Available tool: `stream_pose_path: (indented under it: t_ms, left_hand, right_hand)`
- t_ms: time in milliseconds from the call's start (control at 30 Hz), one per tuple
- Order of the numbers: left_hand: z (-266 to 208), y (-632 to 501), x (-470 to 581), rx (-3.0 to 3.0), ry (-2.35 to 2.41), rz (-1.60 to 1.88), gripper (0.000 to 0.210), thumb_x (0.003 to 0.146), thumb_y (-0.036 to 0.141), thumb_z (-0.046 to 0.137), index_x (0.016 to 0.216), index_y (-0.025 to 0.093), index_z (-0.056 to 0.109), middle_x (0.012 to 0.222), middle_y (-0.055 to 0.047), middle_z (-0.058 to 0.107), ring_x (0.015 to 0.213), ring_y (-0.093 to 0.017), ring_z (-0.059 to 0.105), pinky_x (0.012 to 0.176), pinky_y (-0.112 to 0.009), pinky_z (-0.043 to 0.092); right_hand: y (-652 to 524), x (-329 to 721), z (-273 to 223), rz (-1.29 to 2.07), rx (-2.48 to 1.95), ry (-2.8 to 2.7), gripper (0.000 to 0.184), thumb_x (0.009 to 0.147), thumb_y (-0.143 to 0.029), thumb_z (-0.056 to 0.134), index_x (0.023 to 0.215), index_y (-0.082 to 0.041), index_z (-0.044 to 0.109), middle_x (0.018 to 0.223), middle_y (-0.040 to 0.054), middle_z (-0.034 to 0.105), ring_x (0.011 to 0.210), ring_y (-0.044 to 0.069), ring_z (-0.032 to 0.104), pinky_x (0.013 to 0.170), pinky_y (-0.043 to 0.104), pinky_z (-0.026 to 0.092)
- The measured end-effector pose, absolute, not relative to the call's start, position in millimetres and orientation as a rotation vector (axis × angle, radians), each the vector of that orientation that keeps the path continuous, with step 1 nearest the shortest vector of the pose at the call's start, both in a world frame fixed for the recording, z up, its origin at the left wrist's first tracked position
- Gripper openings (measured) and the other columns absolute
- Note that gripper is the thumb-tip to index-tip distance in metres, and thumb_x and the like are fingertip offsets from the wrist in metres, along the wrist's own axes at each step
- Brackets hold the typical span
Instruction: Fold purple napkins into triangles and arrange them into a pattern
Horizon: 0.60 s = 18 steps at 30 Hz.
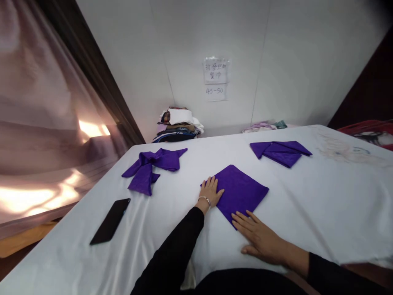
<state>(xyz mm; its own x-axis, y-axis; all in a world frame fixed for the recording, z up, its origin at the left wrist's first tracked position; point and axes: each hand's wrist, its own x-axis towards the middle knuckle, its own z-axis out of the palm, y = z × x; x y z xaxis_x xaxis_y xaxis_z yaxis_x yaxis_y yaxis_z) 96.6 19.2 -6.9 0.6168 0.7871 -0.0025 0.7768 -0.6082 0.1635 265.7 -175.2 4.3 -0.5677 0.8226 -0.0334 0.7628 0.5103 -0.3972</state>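
A purple cloth napkin [238, 188], folded into a flat square, lies cornerwise on the white tablecloth [181, 205] in front of me. My left hand [211, 191] rests with spread fingers on its left corner; a silver bracelet circles that wrist. Flat and outstretched, my right hand [259, 237] touches the napkin's near right edge with its fingertips, its thumb out on the tablecloth. Farther left sits a second purple napkin [144, 170], shaped like a bow. A third purple napkin [281, 152], folded with pointed ends, lies back right.
A dark phone or tablet [110, 221] lies near the table's left edge. Stacked folded clothes [179, 125] and a lower cloth pile [260, 127] stand behind the table, against the wall. Paper signs [216, 78] hang there. A shiny pinkish curtain [39, 102] hangs at left.
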Motion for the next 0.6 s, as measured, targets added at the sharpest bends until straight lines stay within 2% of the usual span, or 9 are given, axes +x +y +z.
stream_pose_path:
  t_ms: [167,267,400,600]
  left_hand:
    - [6,3,103,2.719,1.305,0.232,0.066,0.088,0.055,0.022,0.137,0.011,0.027,0.148,-0.012,0.019,0.136,-0.026,0.010,0.109,-0.049,0.011]
    - [11,-28,107,2.812,1.091,0.320,0.062,0.089,0.052,0.024,0.138,0.014,0.026,0.148,-0.010,0.019,0.137,-0.023,0.008,0.110,-0.048,0.010]
    - [4,-62,105,2.800,0.897,0.185,0.063,0.089,0.052,0.024,0.139,0.016,0.023,0.148,-0.010,0.021,0.136,-0.022,0.012,0.109,-0.047,0.015]
    - [-6,-67,101,2.827,0.899,0.095,0.075,0.084,0.063,0.024,0.140,0.013,0.024,0.148,-0.010,0.020,0.136,-0.025,0.010,0.110,-0.046,0.012]
  right_hand:
    - [-175,265,11,0.591,-1.354,-2.532,0.070,0.087,-0.056,0.035,0.143,-0.021,0.013,0.146,0.0114,0.020,0.134,0.026,0.013,0.108,0.051,0.004]
    - [-174,264,13,0.604,-1.340,-2.520,0.071,0.086,-0.058,0.035,0.143,-0.019,0.015,0.146,0.0130,0.021,0.135,0.027,0.013,0.108,0.050,0.003]
    - [-171,270,11,0.570,-1.400,-2.520,0.073,0.086,-0.059,0.034,0.143,-0.018,0.015,0.146,0.0135,0.023,0.135,0.026,0.013,0.108,0.048,0.004]
    - [-156,333,-5,0.323,-1.724,-2.358,0.067,0.088,-0.057,0.031,0.142,-0.021,0.019,0.146,0.0104,0.023,0.134,0.025,0.017,0.107,0.050,0.008]
